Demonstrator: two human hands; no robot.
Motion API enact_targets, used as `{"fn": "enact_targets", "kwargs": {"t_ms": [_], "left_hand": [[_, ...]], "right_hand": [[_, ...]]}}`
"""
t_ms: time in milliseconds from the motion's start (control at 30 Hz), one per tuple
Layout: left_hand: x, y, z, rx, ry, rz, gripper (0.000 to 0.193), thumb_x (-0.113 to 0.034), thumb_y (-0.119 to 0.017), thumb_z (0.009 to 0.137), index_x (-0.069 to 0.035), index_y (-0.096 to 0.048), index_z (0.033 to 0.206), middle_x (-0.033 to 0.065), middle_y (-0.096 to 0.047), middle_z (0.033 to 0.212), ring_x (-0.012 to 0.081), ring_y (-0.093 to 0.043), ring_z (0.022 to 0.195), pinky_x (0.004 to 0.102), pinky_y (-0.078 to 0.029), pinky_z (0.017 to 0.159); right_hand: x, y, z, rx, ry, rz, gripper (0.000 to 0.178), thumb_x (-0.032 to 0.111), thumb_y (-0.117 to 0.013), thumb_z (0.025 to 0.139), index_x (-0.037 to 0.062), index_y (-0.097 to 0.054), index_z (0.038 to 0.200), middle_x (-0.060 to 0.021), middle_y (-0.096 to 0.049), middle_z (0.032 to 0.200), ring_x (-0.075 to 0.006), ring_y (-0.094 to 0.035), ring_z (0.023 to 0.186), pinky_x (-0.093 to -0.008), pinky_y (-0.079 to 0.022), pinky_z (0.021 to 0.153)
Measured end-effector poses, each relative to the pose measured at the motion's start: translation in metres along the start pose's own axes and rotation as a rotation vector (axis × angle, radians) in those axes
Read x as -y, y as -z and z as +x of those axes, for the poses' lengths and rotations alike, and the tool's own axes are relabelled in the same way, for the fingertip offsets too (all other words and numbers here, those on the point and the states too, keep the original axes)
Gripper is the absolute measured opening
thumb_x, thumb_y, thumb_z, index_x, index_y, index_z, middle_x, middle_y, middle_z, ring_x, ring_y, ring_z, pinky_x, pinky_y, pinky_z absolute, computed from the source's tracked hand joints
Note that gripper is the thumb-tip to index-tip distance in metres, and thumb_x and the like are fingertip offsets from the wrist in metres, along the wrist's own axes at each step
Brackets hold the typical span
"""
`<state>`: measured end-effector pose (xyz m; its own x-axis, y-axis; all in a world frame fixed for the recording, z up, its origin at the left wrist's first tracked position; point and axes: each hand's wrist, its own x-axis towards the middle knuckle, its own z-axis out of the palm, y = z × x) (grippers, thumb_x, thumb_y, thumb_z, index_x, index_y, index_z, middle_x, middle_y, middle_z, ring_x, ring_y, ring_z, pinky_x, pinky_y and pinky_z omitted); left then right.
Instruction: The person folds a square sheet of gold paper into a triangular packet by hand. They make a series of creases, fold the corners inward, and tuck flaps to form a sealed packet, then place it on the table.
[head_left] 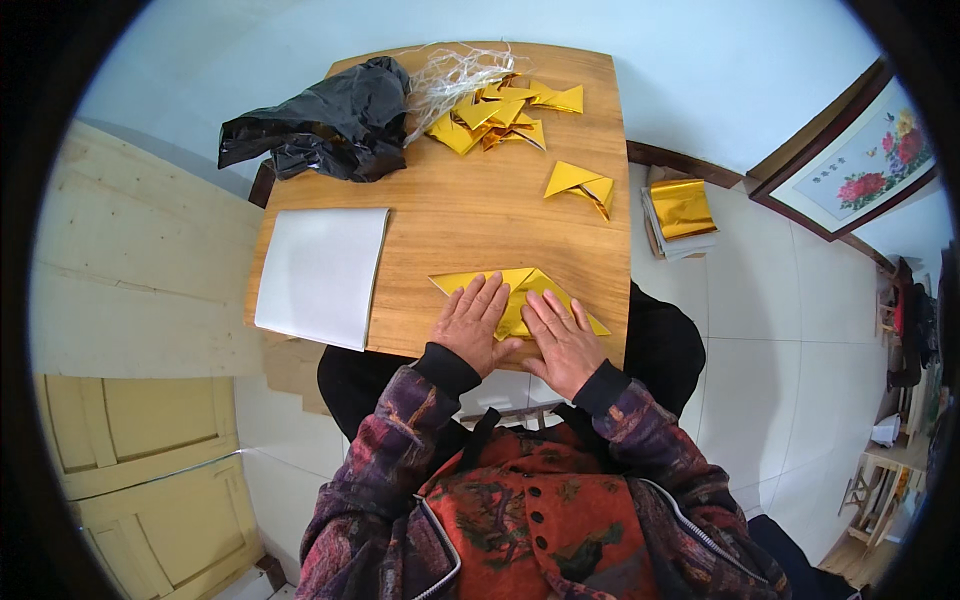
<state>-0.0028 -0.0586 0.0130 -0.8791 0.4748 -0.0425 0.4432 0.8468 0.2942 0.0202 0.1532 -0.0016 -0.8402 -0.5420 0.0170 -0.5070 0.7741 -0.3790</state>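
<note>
A partly folded sheet of gold foil paper (515, 285) lies near the table's front edge, with pointed corners out to the left and right. My left hand (472, 318) rests flat on its left part, fingers stretched forward. On the right part lies my right hand (562, 340), its fingers also extended and pressing the paper down. Neither hand grips anything. Farther up on the right sits a folded gold paper piece (580, 185). A pile of similar folded gold pieces (490, 112) is at the far side.
A black plastic bag (335, 120) and tangled clear plastic strands (450, 85) lie on the far left of the wooden table (460, 210). White paper (320, 270) sits at the left. Beyond the right edge stands a stack topped with gold sheets (684, 208).
</note>
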Motion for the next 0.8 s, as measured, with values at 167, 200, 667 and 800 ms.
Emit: {"fn": "enact_targets", "kwargs": {"t_ms": [167, 200, 667, 800], "left_hand": [[0.004, -0.019, -0.009, -0.039, -0.008, 0.029, 0.084, -0.057, -0.059, 0.085, -0.008, -0.035, 0.149, 0.0100, -0.027, 0.159, 0.0274, -0.025, 0.147, 0.0451, -0.019, 0.118], [0.004, -0.020, -0.009, -0.097, -0.019, 0.045, 0.086, -0.057, -0.060, 0.085, -0.008, -0.034, 0.150, 0.0090, -0.027, 0.159, 0.0262, -0.024, 0.147, 0.0442, -0.019, 0.118], [0.027, 0.022, 0.065, 0.087, 0.177, -0.053, 0.035, -0.021, -0.076, 0.072, -0.014, -0.064, 0.104, 0.0086, -0.061, 0.112, 0.0300, -0.053, 0.114, 0.0440, -0.044, 0.094], [0.032, 0.032, 0.082, 0.317, 0.253, 0.005, 0.033, -0.025, -0.080, 0.067, -0.014, -0.064, 0.094, 0.0094, -0.062, 0.103, 0.0307, -0.055, 0.109, 0.0434, -0.045, 0.089]], "right_hand": [[0.002, -0.001, -0.003, -0.054, 0.015, 0.028, 0.086, 0.043, -0.072, 0.080, 0.0072, -0.034, 0.149, -0.0103, -0.029, 0.157, -0.0293, -0.024, 0.146, -0.0523, -0.019, 0.117], [0.001, -0.001, -0.002, -0.078, 0.023, 0.026, 0.086, 0.044, -0.072, 0.080, 0.0072, -0.034, 0.149, -0.0101, -0.029, 0.157, -0.0294, -0.024, 0.146, -0.0521, -0.018, 0.117], [-0.015, 0.004, 0.008, -0.284, -0.119, 0.165, 0.061, 0.009, -0.071, 0.079, -0.0014, -0.046, 0.134, -0.0184, -0.042, 0.144, -0.0399, -0.035, 0.138, -0.0483, -0.029, 0.114], [-0.017, 0.009, 0.013, -0.313, -0.110, 0.213, 0.065, 0.006, -0.071, 0.078, 0.0002, -0.043, 0.137, -0.0215, -0.044, 0.142, -0.0415, -0.037, 0.135, -0.0463, -0.031, 0.112]]}}
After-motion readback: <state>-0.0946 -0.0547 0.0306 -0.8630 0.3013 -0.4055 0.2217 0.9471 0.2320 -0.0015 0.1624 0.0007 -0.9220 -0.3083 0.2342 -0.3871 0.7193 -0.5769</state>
